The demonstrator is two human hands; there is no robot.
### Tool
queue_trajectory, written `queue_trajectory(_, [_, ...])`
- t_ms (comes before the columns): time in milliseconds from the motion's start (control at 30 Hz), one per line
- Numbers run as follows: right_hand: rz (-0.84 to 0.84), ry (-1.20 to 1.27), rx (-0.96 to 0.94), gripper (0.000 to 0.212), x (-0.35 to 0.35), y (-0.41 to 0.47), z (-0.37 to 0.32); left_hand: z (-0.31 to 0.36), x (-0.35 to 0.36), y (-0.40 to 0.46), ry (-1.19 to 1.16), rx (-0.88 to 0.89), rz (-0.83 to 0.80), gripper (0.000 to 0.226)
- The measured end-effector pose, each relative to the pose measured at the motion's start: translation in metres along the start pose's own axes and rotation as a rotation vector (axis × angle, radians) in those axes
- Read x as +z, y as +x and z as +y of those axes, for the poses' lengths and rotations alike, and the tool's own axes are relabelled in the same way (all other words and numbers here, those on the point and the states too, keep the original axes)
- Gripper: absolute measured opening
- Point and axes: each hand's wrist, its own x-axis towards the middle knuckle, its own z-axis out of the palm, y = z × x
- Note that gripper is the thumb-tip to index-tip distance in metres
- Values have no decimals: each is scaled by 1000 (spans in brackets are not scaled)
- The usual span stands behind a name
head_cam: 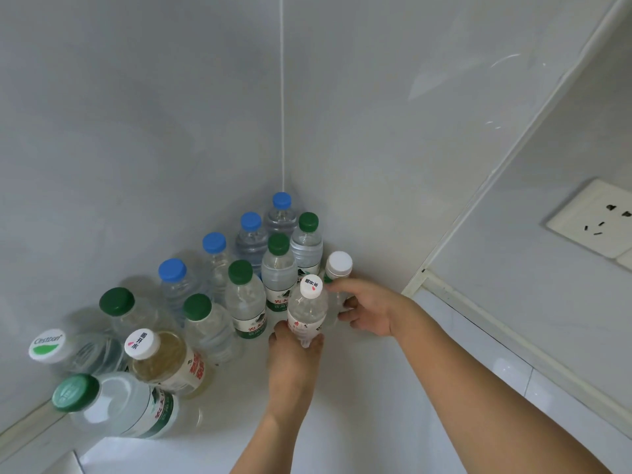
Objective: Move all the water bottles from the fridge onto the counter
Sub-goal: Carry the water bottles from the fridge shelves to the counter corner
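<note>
Several water bottles stand on the white counter (359, 405) in the corner: blue-capped ones (214, 243) along the left wall, green-capped ones (240, 272) beside them. My left hand (294, 350) grips the lower body of a white-capped bottle (309, 304) with a printed cap, held upright near the counter. My right hand (367, 307) grips a second white-capped bottle (338, 265) close to the right wall. Whether either bottle's base touches the counter is hidden by my hands.
More bottles crowd the near left: a yellowish white-capped one (164, 360), a large green-capped one (113, 405), a white-and-green-capped one (48, 345). Grey walls meet behind the bottles. A wall socket (591, 220) sits on the right.
</note>
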Motion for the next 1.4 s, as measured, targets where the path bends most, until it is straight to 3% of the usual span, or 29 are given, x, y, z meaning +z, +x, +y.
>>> queue_trajectory(67, [26, 86, 12, 44, -7, 6, 6, 1, 5, 5, -5, -8, 8, 46])
queue_trajectory(200, [43, 276, 3, 53, -13, 19, 14, 4, 11, 13, -19, 12, 47, 46])
queue_trajectory(400, [162, 340, 7, 38, -1, 32, 15, 6, 17, 21, -4, 21, 66, 49])
queue_trajectory(567, [188, 370, 4, 5, -2, 35, 20, 7, 22, 24, 35, 7, 67, 50])
queue_trajectory(700, [218, 427, -5, 15, -2, 32, 34, 10, 20, 22, 47, -11, 52, 52])
queue_trajectory(900, [315, 110, -55, 2, 1, -8, 58, 17, 4, 7, 192, 4, -5, 46])
queue_trajectory(1033, [411, -64, -120, 50, -12, -56, 84, 25, -6, -38, 420, 113, -30, 50])
queue_trajectory(1233, [521, -412, -204, 62, -43, -150, 123, 47, 3, -119, 653, 417, -190, 45])
queue_trajectory(1400, [632, -550, -249, 65, -78, -225, 154, 76, 27, -176, 755, 641, -302, 45])
